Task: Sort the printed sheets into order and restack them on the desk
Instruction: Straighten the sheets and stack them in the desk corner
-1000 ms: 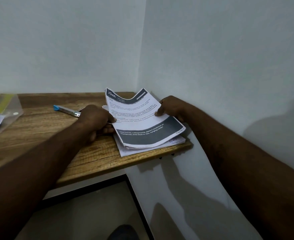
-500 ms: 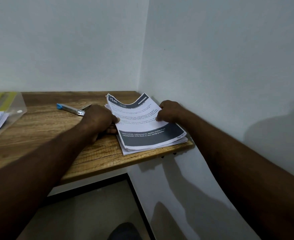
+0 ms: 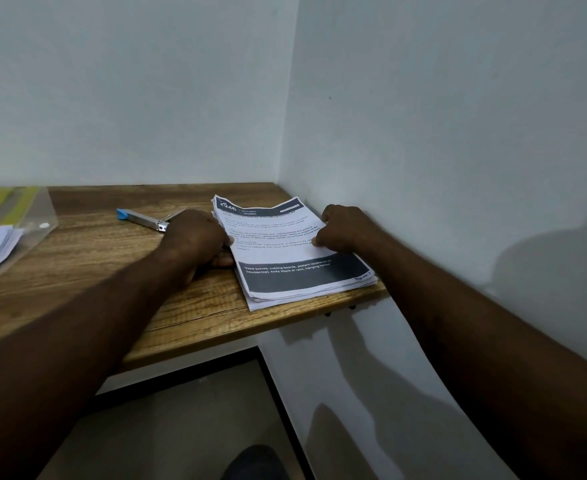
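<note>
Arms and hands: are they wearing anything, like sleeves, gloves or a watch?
No. The left hand and right hand have no gloves or rings that show. The left forearm and right forearm are bare to the picture's edge: no sleeves, watch or bracelet.

Both our bare forearms stretch forward and converge. Our left hand [image 3: 195,237] lies knuckles-up with its fingers curled and the thumb tucked low against the left edge of the stack of printed sheets [image 3: 285,275]. Our right hand [image 3: 345,228] is curled too, its fingertips pinching the stack's right edge from above.
</note>
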### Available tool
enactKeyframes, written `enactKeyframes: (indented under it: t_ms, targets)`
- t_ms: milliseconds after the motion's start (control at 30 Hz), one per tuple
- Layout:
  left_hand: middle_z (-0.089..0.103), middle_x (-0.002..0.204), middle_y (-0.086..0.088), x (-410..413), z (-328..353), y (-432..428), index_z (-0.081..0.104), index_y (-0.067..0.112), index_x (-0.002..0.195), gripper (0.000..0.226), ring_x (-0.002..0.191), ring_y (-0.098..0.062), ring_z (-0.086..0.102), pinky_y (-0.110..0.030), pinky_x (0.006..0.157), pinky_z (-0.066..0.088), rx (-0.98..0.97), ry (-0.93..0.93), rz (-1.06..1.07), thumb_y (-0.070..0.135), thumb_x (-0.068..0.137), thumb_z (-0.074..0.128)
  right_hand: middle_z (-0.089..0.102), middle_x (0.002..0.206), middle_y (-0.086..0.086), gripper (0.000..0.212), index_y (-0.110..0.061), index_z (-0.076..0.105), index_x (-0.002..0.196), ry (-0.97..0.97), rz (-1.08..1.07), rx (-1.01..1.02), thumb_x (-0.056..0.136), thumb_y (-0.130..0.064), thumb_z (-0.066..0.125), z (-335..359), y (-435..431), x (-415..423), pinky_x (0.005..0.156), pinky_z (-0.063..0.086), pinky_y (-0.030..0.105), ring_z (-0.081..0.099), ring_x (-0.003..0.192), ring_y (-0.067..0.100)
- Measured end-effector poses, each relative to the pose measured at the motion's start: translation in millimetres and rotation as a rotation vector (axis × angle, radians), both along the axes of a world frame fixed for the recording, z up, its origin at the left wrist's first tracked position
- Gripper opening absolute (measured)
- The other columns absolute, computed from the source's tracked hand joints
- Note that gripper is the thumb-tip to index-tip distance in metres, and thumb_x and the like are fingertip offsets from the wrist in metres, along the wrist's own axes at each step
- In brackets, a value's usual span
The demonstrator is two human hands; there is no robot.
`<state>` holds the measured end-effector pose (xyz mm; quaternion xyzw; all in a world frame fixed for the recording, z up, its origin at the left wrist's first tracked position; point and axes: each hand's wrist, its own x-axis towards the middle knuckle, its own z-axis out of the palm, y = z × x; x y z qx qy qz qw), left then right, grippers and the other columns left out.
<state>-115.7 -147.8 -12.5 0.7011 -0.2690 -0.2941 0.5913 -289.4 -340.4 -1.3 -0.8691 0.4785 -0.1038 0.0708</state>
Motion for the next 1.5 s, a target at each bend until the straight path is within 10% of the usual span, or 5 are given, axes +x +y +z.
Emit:
enactKeyframes:
  t_ms: [367, 533, 633, 1033, 1500]
  targets:
    - [0.076, 0.07, -0.012, 3, -6, 8, 0.064, 0.015, 0.078, 0.029, 0.067, -0.029, 0.078, -0.049, 0.081, 0.066, 0.048, -0.188, 0.106, -0.007, 0.082, 0.082, 0.064, 0.13, 0.009, 0.043, -0.022, 0.061, 0.129, 0.043, -0.027, -0.098, 0.087, -0.032, 0.065, -1, 18, -3, 0.08, 0.043, 0.033, 0.062, 0.116, 0.032]
    - [0.077, 0.075, -0.009, 3, -7, 11, 0.072, 0.011, 0.114, 0.033, 0.051, -0.012, 0.072, -0.023, 0.05, 0.058, 0.092, -0.309, 0.095, 0.002, 0.085, 0.084, 0.064, 0.129, 0.008, 0.04, -0.022, 0.064, 0.126, 0.055, -0.042, -0.091, 0.087, -0.03, 0.062, 0, 22, -3, 0.08, 0.042, 0.032, 0.062, 0.116, 0.032]
    - [0.077, 0.073, -0.006, 2, -7, 10, 0.076, 0.01, 0.101, 0.017, 0.047, -0.007, 0.069, -0.017, 0.043, 0.051, 0.123, -0.376, 0.088, 0.005, 0.087, 0.083, 0.066, 0.126, 0.007, 0.039, -0.022, 0.067, 0.122, 0.068, -0.042, -0.082, 0.084, -0.03, 0.062, 0, 23, -1, 0.079, 0.043, 0.032, 0.063, 0.113, 0.032]
    - [0.077, 0.066, 0.0, 10, -15, 3, 0.079, 0.014, 0.087, 0.005, 0.065, -0.015, 0.077, -0.038, 0.086, 0.063, 0.191, -0.622, 0.065, 0.015, 0.085, 0.084, 0.066, 0.126, 0.013, 0.036, -0.015, 0.065, 0.119, 0.068, -0.086, -0.083, 0.086, -0.029, 0.061, 3, 24, 1, 0.078, 0.043, 0.032, 0.064, 0.113, 0.035]
    - [0.079, 0.078, 0.002, 11, -25, 2, 0.081, 0.019, 0.098, 0.021, 0.076, -0.017, 0.078, -0.04, 0.089, 0.063, 0.124, -0.63, 0.102, 0.017, 0.079, 0.089, 0.066, 0.124, 0.014, 0.036, -0.012, 0.066, 0.117, 0.052, -0.086, -0.143, 0.086, -0.03, 0.067, 5, 32, -2, 0.078, 0.045, 0.032, 0.065, 0.112, 0.036]
